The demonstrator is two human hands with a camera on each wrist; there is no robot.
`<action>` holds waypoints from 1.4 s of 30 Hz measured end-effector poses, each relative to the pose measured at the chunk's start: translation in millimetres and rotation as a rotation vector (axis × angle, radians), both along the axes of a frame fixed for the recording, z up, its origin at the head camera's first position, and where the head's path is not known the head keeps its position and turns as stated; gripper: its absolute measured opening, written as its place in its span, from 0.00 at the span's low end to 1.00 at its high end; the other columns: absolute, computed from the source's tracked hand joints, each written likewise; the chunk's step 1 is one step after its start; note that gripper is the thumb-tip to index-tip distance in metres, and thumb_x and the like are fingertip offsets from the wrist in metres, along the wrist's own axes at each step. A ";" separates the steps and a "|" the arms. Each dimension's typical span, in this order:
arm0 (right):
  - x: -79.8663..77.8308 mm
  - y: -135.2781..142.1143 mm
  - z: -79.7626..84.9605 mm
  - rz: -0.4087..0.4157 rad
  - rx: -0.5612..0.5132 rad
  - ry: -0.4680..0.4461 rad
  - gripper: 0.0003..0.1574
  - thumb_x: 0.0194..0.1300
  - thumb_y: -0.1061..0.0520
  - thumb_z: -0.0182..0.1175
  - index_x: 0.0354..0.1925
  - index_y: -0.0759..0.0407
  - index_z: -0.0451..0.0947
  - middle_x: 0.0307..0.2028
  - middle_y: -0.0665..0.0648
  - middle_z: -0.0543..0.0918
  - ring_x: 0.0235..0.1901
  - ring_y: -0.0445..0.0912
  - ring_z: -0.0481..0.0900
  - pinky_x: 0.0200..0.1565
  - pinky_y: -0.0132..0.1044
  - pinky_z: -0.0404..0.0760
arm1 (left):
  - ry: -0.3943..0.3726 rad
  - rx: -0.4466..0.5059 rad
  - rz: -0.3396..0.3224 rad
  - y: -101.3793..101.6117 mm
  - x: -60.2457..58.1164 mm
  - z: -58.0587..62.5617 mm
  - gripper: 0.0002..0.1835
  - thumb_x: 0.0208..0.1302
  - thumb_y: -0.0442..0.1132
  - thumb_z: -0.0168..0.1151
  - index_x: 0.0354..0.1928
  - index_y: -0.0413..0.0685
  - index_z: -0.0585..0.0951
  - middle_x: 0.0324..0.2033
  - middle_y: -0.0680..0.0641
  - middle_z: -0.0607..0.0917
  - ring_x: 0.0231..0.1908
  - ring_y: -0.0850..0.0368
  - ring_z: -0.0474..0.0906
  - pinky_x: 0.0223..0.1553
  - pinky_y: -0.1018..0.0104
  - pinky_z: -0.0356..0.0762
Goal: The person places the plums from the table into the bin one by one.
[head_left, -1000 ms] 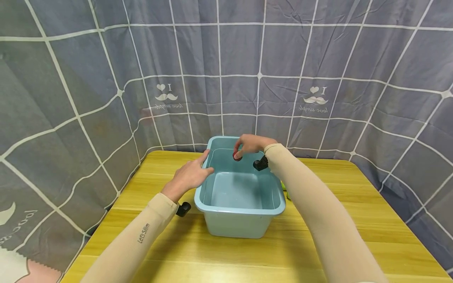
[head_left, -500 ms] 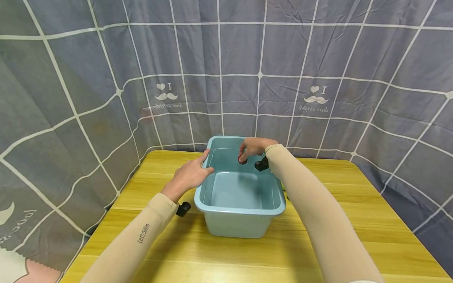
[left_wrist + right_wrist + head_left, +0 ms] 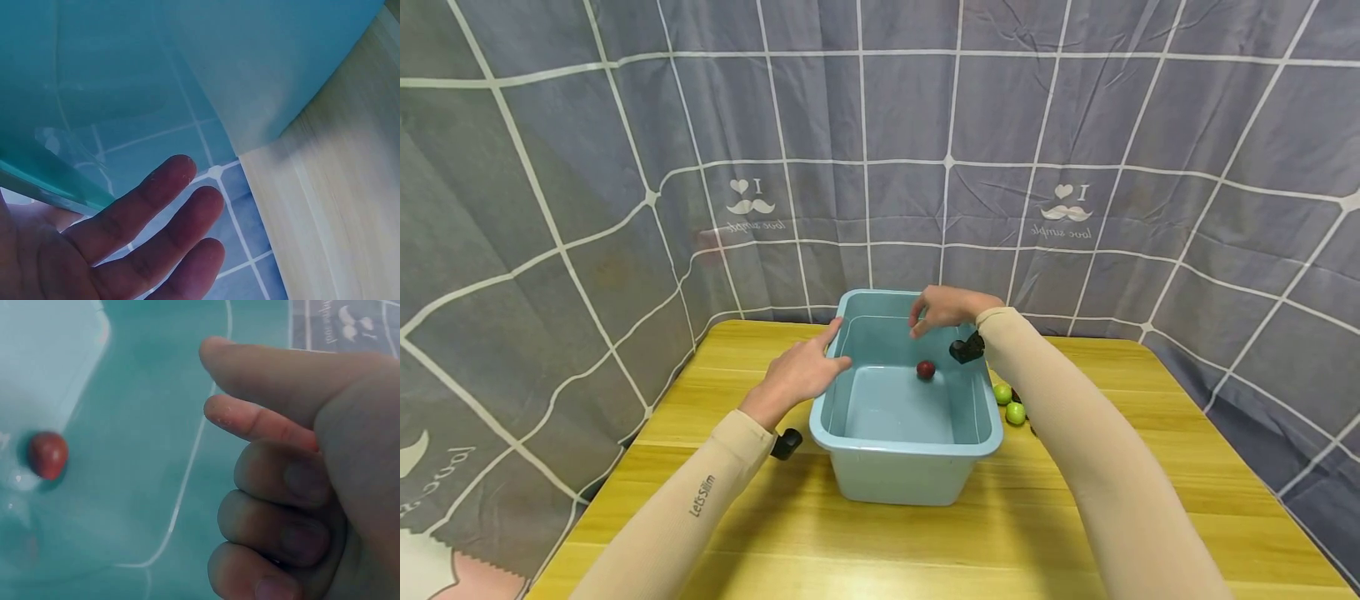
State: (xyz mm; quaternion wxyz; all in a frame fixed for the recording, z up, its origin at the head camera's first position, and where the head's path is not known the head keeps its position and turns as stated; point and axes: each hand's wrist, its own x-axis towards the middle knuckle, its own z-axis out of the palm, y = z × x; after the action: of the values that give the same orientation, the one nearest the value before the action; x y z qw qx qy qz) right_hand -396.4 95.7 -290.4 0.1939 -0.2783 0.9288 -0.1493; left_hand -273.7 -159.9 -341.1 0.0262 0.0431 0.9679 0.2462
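In the head view a light blue plastic basin (image 3: 898, 450) stands on the wooden table. My left hand (image 3: 801, 371) holds its left rim, thumb over the inside and fingers along the outer wall. The same fingers (image 3: 147, 209) look spread and nearly straight in the left wrist view. A small, round, dark red plum-like fruit (image 3: 926, 369) lies inside near the basin's far end. Above it hovers my right hand (image 3: 946, 308), holding nothing. In the right wrist view, its thumb and index finger (image 3: 234, 415) stand apart from the red fruit (image 3: 48, 455), and the other fingers are loosely curled.
Two small green round fruits (image 3: 1015, 413) lie on the table (image 3: 1120, 467) beside the basin's right wall, with dark things partly hidden by the right sleeve (image 3: 1067, 417). A grey grid-patterned curtain (image 3: 910, 200) hangs behind the table and along its sides.
The right hand has let go of the red fruit, which has dropped to the basin floor. That hand has risen slightly and shifted right. The left hand stays at the rim.
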 end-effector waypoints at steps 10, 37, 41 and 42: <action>18.2 26.2 9.5 0.033 -0.107 0.037 0.20 0.69 0.47 0.64 0.55 0.52 0.83 0.45 0.56 0.85 0.43 0.51 0.78 0.43 0.42 0.75 | -0.003 -0.008 -0.008 0.0 0.6 0.2 0.43 0.68 0.61 0.50 0.81 0.71 0.46 0.37 0.46 0.83 0.37 0.49 0.80 0.26 0.57 0.70; 60.9 138.0 -19.8 -0.193 -0.477 0.021 0.27 0.71 0.42 0.61 0.62 0.52 0.77 0.24 0.54 0.71 0.17 0.43 0.60 0.25 0.37 0.67 | -0.001 0.005 -0.011 -0.2 0.3 2.3 0.42 0.69 0.61 0.48 0.81 0.70 0.45 0.33 0.46 0.81 0.33 0.49 0.79 0.26 0.57 0.70; 66.8 154.3 -31.2 -0.218 -0.543 -0.006 0.27 0.72 0.44 0.60 0.63 0.53 0.75 0.26 0.54 0.72 0.18 0.43 0.60 0.23 0.37 0.66 | -0.003 0.001 -0.012 -0.4 0.2 1.2 0.42 0.69 0.61 0.49 0.81 0.71 0.46 0.39 0.45 0.83 0.39 0.48 0.80 0.27 0.57 0.71; 68.0 158.1 -33.6 -0.227 -0.564 -0.014 0.27 0.72 0.44 0.60 0.64 0.53 0.75 0.26 0.55 0.72 0.18 0.43 0.60 0.23 0.37 0.65 | -0.003 0.001 -0.011 -0.3 0.2 0.9 0.42 0.69 0.61 0.49 0.81 0.71 0.46 0.41 0.46 0.84 0.40 0.48 0.80 0.27 0.57 0.71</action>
State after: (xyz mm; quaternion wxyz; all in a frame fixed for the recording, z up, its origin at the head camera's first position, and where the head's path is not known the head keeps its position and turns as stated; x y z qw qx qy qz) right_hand -328.3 253.9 -324.0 0.0976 -0.2145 0.8745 -0.4238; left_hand -273.5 -160.2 -340.1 0.0289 0.0479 0.9675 0.2465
